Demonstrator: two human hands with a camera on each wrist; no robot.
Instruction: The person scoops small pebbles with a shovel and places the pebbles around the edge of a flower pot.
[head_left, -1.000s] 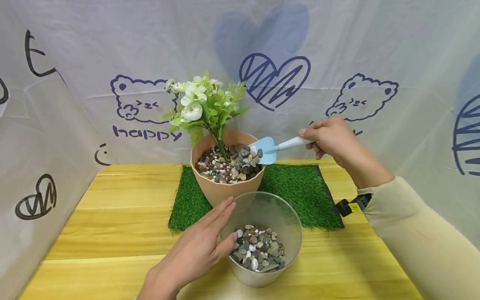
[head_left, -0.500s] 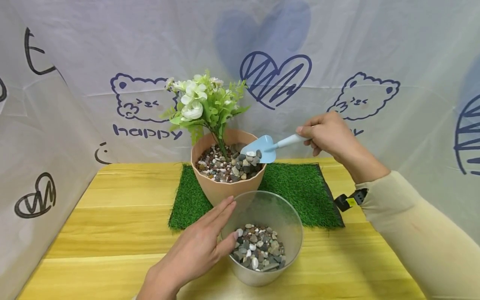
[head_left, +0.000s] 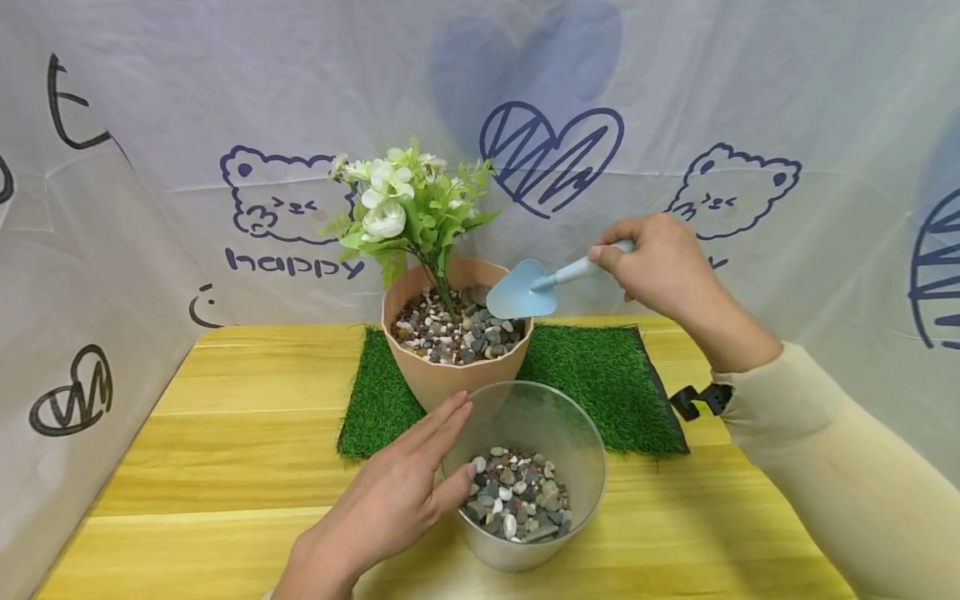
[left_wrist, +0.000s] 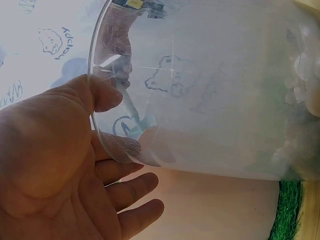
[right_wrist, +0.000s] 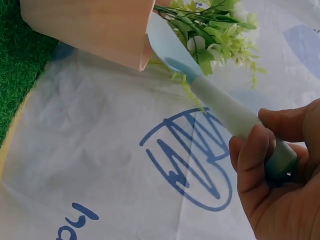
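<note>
My right hand grips the pale handle of a small light-blue hand trowel. The trowel's blade is over the right side of a peach flowerpot, its back turned up. In the right wrist view, my fingers curl round the end of the handle and the blade is at the pot's rim. Grey and white pebbles lie in the pot beside a white-flowered plant. My left hand, fingers fairly straight, rests against the rim of a clear bucket. Mixed pebbles cover the bucket's bottom.
The pot stands on a green artificial-grass mat on a yellow wood-grain table. Close behind hangs a white cloth printed with hearts and bears. The bucket stands just in front of the pot.
My right hand has turned the trowel over and raised it slightly. The pebbles seen on its blade have slid into the pot. The left hand and bucket have stayed in place.
</note>
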